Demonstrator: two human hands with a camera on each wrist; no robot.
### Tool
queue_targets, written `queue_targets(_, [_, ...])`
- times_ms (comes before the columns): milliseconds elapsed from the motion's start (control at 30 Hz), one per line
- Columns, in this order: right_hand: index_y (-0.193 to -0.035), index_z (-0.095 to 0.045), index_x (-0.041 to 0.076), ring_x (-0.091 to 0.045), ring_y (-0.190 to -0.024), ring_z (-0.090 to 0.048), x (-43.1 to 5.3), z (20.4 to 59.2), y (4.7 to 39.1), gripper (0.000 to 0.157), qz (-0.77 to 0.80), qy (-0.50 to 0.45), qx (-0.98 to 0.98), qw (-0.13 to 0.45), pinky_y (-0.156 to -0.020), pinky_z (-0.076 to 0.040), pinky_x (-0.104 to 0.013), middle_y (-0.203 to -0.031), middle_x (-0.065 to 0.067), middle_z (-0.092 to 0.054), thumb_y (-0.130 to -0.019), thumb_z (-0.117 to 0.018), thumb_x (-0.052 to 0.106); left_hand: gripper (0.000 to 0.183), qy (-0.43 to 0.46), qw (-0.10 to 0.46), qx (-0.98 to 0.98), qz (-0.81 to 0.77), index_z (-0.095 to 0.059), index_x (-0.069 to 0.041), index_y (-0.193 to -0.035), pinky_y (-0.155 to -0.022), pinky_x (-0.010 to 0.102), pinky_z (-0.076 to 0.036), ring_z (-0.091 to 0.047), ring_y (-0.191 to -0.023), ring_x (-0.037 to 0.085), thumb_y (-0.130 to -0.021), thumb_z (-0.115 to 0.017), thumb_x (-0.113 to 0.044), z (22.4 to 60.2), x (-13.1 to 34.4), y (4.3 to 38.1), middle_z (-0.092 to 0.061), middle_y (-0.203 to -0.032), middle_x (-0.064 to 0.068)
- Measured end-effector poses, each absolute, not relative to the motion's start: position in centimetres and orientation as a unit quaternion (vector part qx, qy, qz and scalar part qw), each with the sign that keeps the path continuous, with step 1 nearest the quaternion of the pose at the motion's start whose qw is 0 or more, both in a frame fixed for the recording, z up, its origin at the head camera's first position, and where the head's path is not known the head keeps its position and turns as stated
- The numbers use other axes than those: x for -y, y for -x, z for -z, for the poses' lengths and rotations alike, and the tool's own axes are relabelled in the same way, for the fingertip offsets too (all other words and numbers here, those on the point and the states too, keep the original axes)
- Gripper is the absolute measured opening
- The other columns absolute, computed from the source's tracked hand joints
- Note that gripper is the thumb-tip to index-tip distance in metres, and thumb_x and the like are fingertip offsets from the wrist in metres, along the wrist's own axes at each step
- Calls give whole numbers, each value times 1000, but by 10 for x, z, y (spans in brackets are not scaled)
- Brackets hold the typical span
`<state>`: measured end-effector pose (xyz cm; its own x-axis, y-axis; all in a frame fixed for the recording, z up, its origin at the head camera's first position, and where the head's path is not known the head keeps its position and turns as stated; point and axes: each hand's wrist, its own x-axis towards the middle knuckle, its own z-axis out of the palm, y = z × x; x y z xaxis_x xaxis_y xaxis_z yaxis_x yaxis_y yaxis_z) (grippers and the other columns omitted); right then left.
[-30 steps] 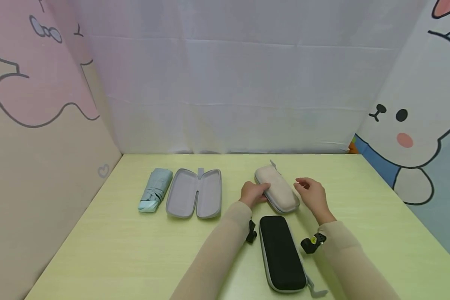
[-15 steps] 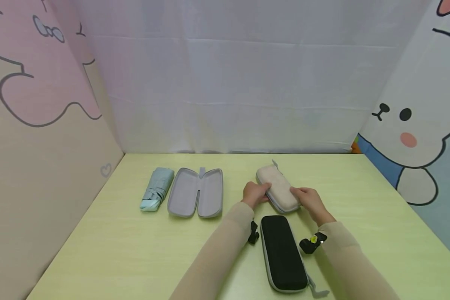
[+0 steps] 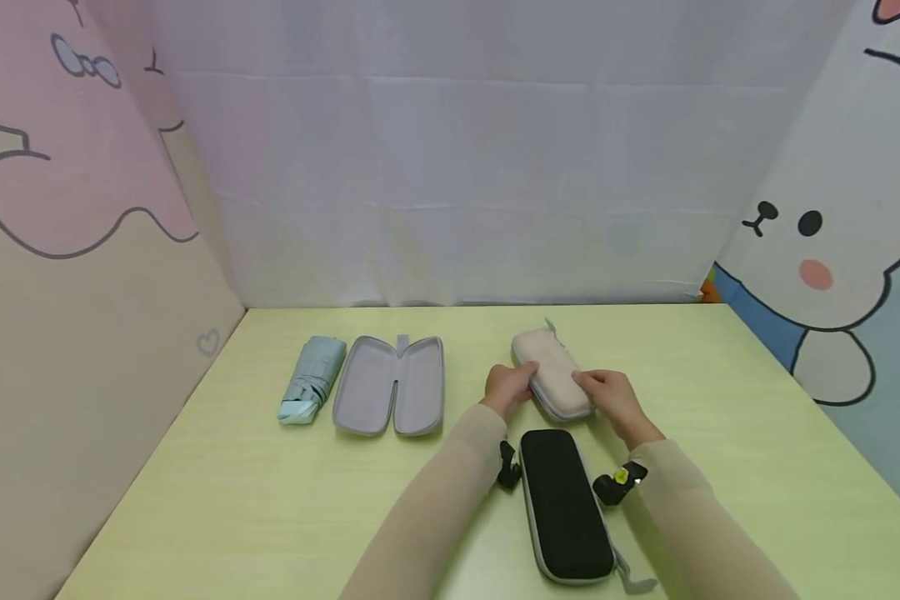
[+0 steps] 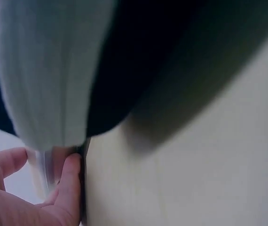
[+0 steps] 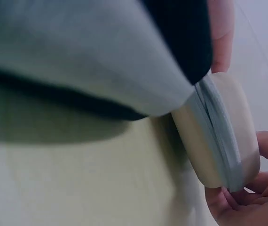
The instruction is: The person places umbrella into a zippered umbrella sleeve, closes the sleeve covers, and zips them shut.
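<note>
A cream zippered case with a grey zip band lies at a slant at the back right of the table. My left hand grips its left long side, thumb on top. At its right side near the front end, my right hand pinches it between thumb and fingers. In the right wrist view the closed zip of the cream case faces the camera, with fingers beneath it. Between my forearms lies a black zippered case with grey edging and a pull strap; it fills much of both wrist views.
To the left, an opened grey case lies with both halves up. Beside it is a folded light-blue umbrella with a strap around it. A white curtain closes off the table's back edge, and printed panels stand at both sides.
My right hand has come left from beside the cream case and taken hold of its right side. The cream case has shifted very slightly; the left hand keeps its grip.
</note>
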<state>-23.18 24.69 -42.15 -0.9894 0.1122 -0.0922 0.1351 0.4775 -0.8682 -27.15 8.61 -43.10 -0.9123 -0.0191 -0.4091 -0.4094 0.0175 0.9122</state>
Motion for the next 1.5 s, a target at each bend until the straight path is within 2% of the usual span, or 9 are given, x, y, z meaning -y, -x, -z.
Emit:
queue_targets(200, [-118, -55, -12, -27, -98, -52, -241, 409, 231, 47, 505, -69, -861, 2, -73, -43, -27, -115, -25, -57, -96, -52, 30, 56, 164, 125, -676, -707, -49, 7, -123, -76, 28, -49, -65, -80, 17, -84, -68, -28, 425, -83, 273, -62, -100, 13])
queue_targets(533, [-125, -51, -10, -24, -94, -55, -232, 385, 220, 53, 531, -47, -846, -36, -71, -46, -23, -118, -25, -55, -95, -52, 34, 46, 138, 96, -584, -794, -59, 5, -110, -72, 26, -51, -63, -75, 15, -77, -72, -25, 399, -74, 267, -66, -93, 10])
queue_targets(733, [-125, -52, -9, -23, -92, -55, -223, 373, 210, 51, 541, -43, -838, -62, -70, -46, -21, -116, -25, -56, -95, -53, 33, 43, 104, 79, -611, -781, -64, 2, -106, -77, 29, -51, -62, -82, 16, -76, -73, -27, 388, -68, 260, -64, -96, 7])
queue_targets(967, [-121, -56, -7, -19, -87, -56, -211, 366, 203, 47, 549, -30, -830, -97, -68, -47, -19, -110, -23, -59, -93, -57, 31, 42, 80, 96, -605, -786, -67, 0, -100, -79, 30, -49, -62, -83, 16, -74, -76, -32, 379, -62, 253, -66, -95, 6])
queue_targets(1267, [-121, -56, -6, -22, -91, -57, -201, 362, 195, 52, 555, -39, -826, -89, -70, -47, -21, -110, -21, -60, -89, -63, 34, 40, 83, 97, -582, -803, -67, 2, -99, -67, 24, -50, -61, -72, 13, -76, -75, -30, 380, -52, 246, -67, -91, 8])
queue_targets(1500, [-118, -59, -5, -21, -88, -59, -193, 368, 193, 50, 560, -36, -822, -92, -68, -48, -22, -105, -20, -62, -85, -69, 31, 46, 76, 111, -598, -790, -66, 3, -103, -75, 28, -50, -63, -79, 15, -74, -77, -32, 383, -42, 247, -67, -95, 8])
